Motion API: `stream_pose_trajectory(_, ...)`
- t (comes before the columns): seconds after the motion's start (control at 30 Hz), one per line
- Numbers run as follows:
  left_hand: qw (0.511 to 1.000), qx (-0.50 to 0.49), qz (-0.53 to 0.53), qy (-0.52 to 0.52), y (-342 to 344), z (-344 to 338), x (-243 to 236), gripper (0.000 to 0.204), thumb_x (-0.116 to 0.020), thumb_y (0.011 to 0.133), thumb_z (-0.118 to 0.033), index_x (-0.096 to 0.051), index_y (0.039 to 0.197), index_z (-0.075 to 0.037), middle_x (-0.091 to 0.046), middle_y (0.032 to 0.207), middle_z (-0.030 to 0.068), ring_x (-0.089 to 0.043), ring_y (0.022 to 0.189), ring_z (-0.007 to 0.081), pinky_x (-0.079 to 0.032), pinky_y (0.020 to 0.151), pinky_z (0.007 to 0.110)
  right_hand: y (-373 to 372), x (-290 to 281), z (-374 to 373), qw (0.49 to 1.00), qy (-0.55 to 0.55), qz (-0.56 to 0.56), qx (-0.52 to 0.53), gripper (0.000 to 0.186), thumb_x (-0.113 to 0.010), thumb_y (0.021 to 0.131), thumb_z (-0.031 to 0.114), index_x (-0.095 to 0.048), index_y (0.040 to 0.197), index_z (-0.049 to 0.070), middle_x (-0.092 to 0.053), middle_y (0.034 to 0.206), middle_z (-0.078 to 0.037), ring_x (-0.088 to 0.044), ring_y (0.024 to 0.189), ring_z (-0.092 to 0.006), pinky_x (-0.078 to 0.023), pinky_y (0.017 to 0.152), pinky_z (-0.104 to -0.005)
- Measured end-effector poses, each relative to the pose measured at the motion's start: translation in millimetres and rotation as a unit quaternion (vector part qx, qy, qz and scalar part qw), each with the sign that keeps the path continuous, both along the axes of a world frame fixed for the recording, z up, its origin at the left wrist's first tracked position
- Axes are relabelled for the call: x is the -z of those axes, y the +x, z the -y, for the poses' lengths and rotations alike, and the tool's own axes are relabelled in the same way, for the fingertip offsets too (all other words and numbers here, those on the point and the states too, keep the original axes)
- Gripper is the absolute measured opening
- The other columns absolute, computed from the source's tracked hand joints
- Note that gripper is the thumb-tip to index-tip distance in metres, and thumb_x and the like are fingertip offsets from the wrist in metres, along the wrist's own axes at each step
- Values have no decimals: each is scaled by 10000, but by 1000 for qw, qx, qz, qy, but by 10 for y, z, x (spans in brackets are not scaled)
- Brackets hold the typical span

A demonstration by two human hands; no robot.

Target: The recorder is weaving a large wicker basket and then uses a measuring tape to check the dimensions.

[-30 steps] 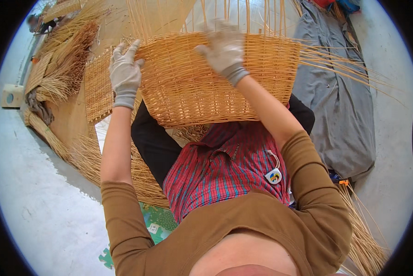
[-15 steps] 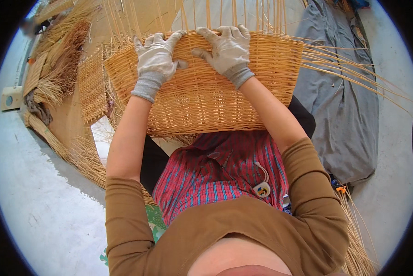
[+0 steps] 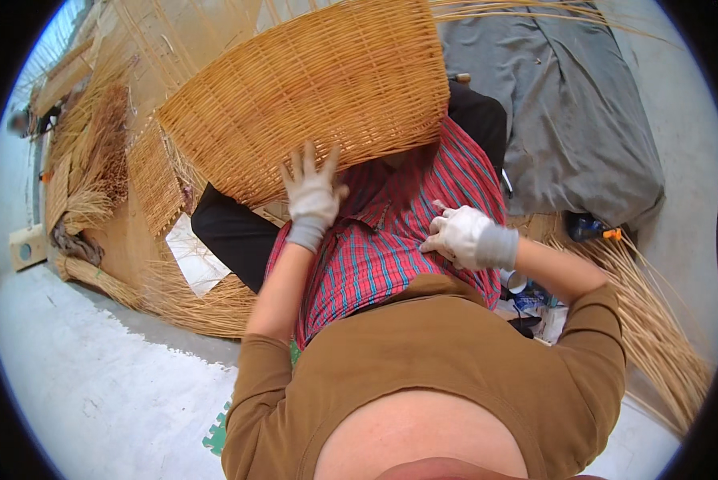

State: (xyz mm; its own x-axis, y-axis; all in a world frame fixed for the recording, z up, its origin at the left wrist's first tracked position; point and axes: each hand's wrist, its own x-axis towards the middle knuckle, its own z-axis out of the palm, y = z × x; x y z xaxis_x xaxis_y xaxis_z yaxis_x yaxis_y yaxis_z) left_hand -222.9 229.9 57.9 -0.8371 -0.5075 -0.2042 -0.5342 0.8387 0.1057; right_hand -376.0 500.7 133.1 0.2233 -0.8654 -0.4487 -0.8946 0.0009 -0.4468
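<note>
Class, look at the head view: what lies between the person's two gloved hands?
In the head view, only the red plaid cloth on the lap lies between the left hand and the right hand.

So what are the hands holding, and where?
The left hand presses flat on the basket at its lower side wall, not a closed grip. The right hand rests on the red cloth, holding nothing.

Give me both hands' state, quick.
Left hand: open, fingers spread against the wicker basket.
Right hand: loosely curled, resting on the plaid apron, holding nothing.
</note>
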Motion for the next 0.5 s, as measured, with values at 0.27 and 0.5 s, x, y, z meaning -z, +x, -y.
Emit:
stream_pose_trajectory(0.27, 998, -16, 61, -6, 266, -74, 415, 987, -787, 810, -342, -195, 1592, -450, -94, 1694, 151, -134, 1543, 412, -190, 1208, 595, 441, 107, -589, 963, -121, -129, 202, 279, -602, 887, 202, -688, 1151, 166, -651, 1122, -77, -621, 1092, -290, -520, 913, -406)
stream_pose_trajectory(0.5, 998, -31, 55, -4, 291, -88, 292, 766, -733, 882, -318, -372, 1557, -339, -269, 1646, 153, -282, 1502, 381, -338, 1156, 528, 58, -186, -419, 965, -36, 118, 233, 563, -873, 695, 312, -683, 1160, 58, -683, 1041, -126, -671, 978, -289, -531, 895, -396)
